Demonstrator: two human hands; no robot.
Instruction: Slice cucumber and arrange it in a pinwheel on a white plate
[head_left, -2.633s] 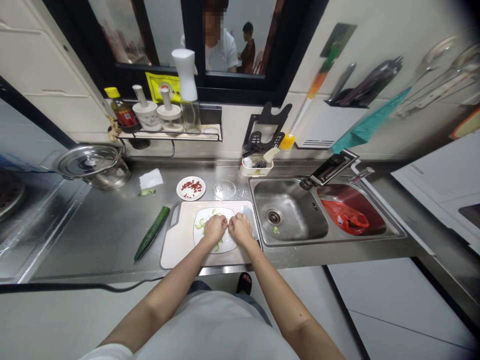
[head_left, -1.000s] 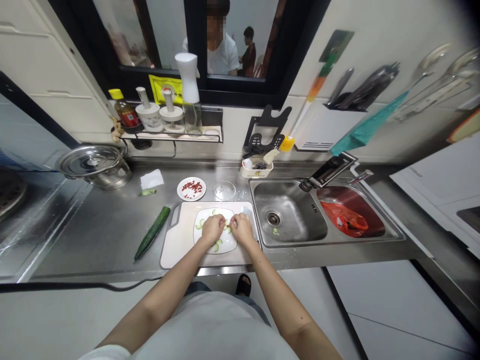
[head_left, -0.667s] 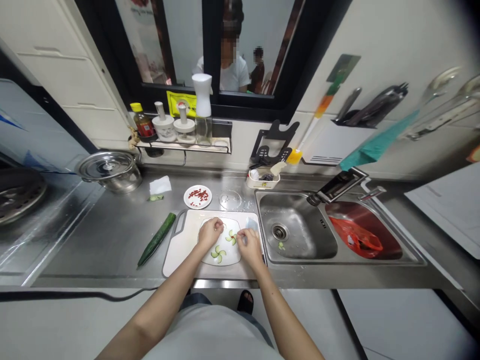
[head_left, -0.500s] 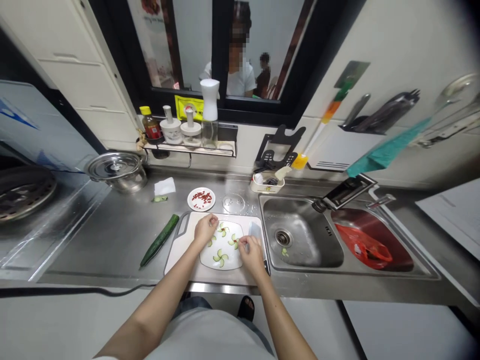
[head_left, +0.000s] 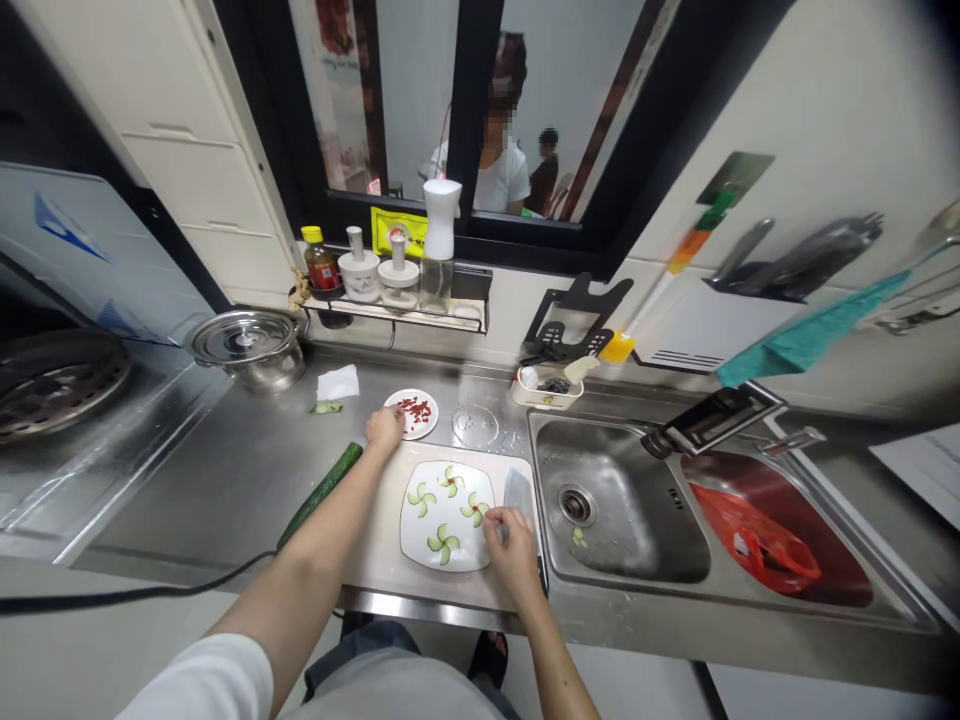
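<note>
My left hand [head_left: 385,428] reaches over the left rim of a small round white plate [head_left: 430,430]. Its fingers are bent together at the small red pieces [head_left: 417,408], which look like goji berries; whether a piece is between them is hidden. My right hand [head_left: 511,545] is at the right edge of a squarish white plate [head_left: 450,516], thumb and fingers pinched. Anything in that pinch is too small to make out. Thin green cucumber slices [head_left: 443,544] lie on this plate in several pinwheels; the top and right ones have red at the centre. Under the plate is a pale cutting board [head_left: 375,575].
A whole cucumber [head_left: 319,495] lies left of the board, partly behind my left forearm. A knife blade [head_left: 516,490] rests on the board's right side. Beyond are a double sink [head_left: 622,500], a lidded pot [head_left: 259,350], a condiment shelf [head_left: 397,315] and a clear round lid [head_left: 475,427].
My left hand has moved from the squarish plate up and left to the red pieces. My right hand stays beside the right pinwheel. The view has shifted slightly.
</note>
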